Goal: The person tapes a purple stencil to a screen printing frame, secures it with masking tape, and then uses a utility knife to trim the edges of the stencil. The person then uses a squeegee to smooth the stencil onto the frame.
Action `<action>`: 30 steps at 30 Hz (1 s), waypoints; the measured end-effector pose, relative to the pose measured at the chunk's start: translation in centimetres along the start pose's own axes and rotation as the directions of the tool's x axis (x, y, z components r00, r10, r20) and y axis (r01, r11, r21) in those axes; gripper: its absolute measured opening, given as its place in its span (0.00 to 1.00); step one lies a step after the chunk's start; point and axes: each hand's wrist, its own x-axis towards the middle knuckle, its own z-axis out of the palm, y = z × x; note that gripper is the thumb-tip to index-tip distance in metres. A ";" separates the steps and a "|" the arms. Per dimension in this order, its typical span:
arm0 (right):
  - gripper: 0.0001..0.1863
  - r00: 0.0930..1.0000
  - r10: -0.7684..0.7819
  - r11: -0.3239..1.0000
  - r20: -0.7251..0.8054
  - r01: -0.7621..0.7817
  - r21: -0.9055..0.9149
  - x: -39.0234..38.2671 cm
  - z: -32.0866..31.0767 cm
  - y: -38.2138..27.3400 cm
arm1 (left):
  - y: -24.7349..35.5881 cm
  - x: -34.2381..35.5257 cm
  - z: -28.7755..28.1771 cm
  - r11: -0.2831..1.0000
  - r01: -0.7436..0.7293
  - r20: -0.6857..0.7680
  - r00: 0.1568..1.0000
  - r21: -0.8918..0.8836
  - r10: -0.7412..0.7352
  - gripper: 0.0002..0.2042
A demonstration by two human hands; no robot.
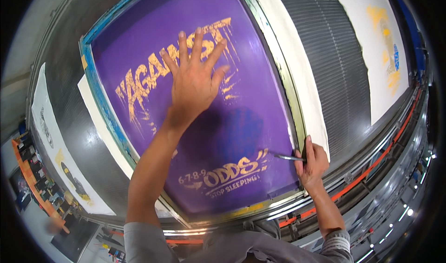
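A metal-framed printing screen [274, 54] with a purple mesh and a pale orange stencil design lies in front of me. My left hand [195, 77] rests flat on the mesh, fingers spread, over the upper part of the design. My right hand [312, 163] sits at the screen's lower right edge and pinches a thin dark tool [288, 157] whose tip points left onto the mesh. A white garment [302, 72] shows under the screen along its right side.
A ribbed grey belt [339, 72] carries a white shirt with a yellow and blue print [385, 45] at the upper right. Another printed white shirt [55, 151] lies at the left. An orange-lined metal rail [371, 165] runs along the lower right.
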 end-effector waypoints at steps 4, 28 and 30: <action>0.29 1.000 0.010 1.000 -0.003 -0.010 0.025 -0.4 0.1 0.4 | -0.3 -0.2 0.8 0.999 -0.032 -0.063 0.998 -0.024 0.030 0.25; 0.33 0.995 -0.032 0.997 -0.098 0.024 -0.080 -0.8 1.2 0.7 | 17.5 -21.4 -2.1 0.934 0.182 0.298 0.951 -0.309 -0.087 0.49; 0.32 0.995 -0.028 0.998 -0.094 0.022 -0.066 -0.7 1.0 0.7 | 17.5 -21.4 -2.3 0.934 0.178 0.289 0.953 -0.308 -0.086 0.49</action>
